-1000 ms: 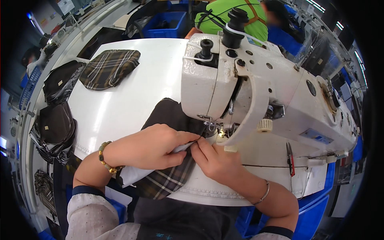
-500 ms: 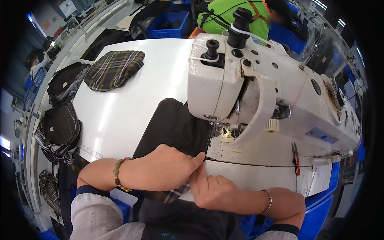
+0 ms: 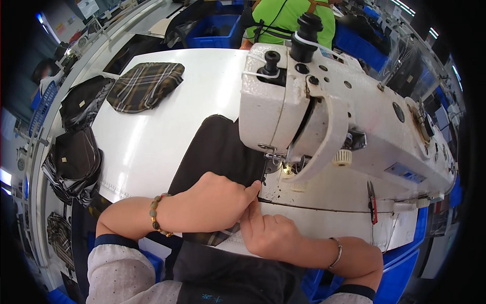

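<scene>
A dark fabric piece [image 3: 217,152] with a plaid underside lies on the white table, its right edge running up beside the presser foot of the sewing machine [image 3: 287,169]. My left hand [image 3: 215,202] rests over the near part of this piece, closed, with its fingertips at the right edge. Just below, my right hand [image 3: 271,234] is closed too, thumb and forefinger pinching the same edge close to the left fingertips. Some of the plaid side shows under my left wrist. What lies beneath my fingers is hidden.
A plaid fabric piece [image 3: 146,87] lies at the far left of the table. Dark stacked pieces [image 3: 76,157] hang at the left edge. Thread snips [image 3: 372,202] with red handles lie right of the needle. Beyond the machine sits a person in green [image 3: 288,23], near a blue bin [image 3: 215,31].
The dark fabric piece has slid slightly away from me along the presser foot, and both hands have moved forward with it. The person in green has shifted to the left.
</scene>
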The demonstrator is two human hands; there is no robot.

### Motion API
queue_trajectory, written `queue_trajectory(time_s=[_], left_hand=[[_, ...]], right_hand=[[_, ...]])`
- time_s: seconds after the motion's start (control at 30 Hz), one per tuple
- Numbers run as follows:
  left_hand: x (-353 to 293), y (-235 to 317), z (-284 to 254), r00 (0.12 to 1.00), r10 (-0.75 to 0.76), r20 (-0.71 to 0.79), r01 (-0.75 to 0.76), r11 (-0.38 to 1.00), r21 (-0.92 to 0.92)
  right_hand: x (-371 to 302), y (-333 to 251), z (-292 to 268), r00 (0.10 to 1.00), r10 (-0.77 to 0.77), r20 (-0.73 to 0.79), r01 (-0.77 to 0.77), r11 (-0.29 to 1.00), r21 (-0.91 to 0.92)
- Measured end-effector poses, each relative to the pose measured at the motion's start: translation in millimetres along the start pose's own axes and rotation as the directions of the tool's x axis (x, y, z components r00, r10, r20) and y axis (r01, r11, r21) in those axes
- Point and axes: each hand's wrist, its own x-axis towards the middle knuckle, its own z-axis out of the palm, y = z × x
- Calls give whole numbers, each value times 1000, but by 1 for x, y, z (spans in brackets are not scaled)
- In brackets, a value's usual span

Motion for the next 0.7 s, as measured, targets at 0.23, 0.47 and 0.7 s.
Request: queue_trajectory(time_s=[0.23,0.47,0.7], left_hand=[[18,-14,9,983,-22,-181,30,999,41],[-2,-3,-1,998,43,-35,-42,999,17],[-16,6,0,993,119,-12,-116,980,159]], right_hand=[[4,12,6,1000,10,21,-10,1000,-11],[3,8,-2,999,-39,8,39,999,26],[0,-1,-6,995,-87,-39,88,996,24]])
